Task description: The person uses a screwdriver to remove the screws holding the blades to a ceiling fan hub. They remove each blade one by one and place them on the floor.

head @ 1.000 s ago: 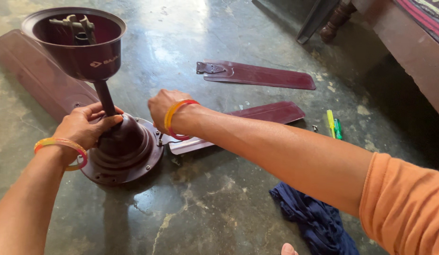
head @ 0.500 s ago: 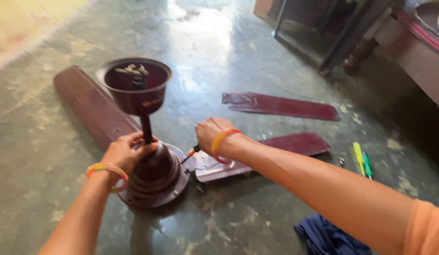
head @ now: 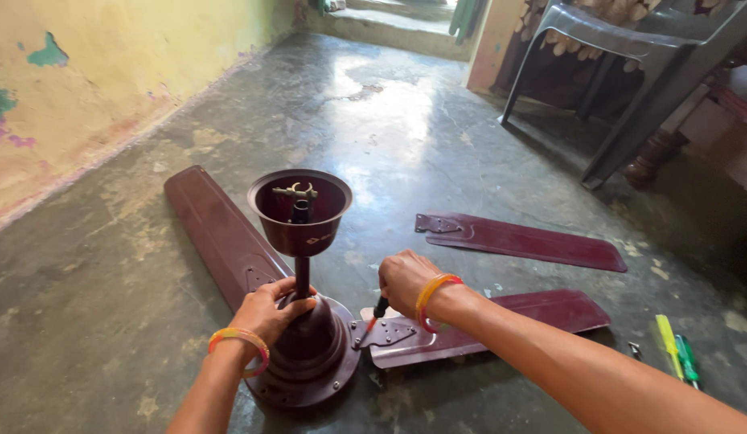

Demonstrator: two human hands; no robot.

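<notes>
A maroon ceiling fan motor (head: pixel 313 354) stands on the floor with its rod and cup-shaped canopy (head: pixel 299 210) pointing up. My left hand (head: pixel 269 309) grips the top of the motor at the base of the rod. My right hand (head: pixel 406 277) holds a small screwdriver (head: pixel 378 312), tip down at the metal bracket of a fan blade (head: pixel 470 325) that lies against the motor. Another blade (head: pixel 221 233) extends from the motor to the far left.
A loose third blade (head: pixel 518 239) lies farther right. Yellow and green screwdrivers (head: pixel 675 354) rest on the floor at right. A grey plastic chair (head: pixel 631 56) stands at the back right. A yellow wall (head: pixel 84 88) runs along the left.
The view has tilted up and pulled back, showing the wall and chair. My right hand has shifted to set a screwdriver on the blade bracket. My left hand keeps its hold on the motor.
</notes>
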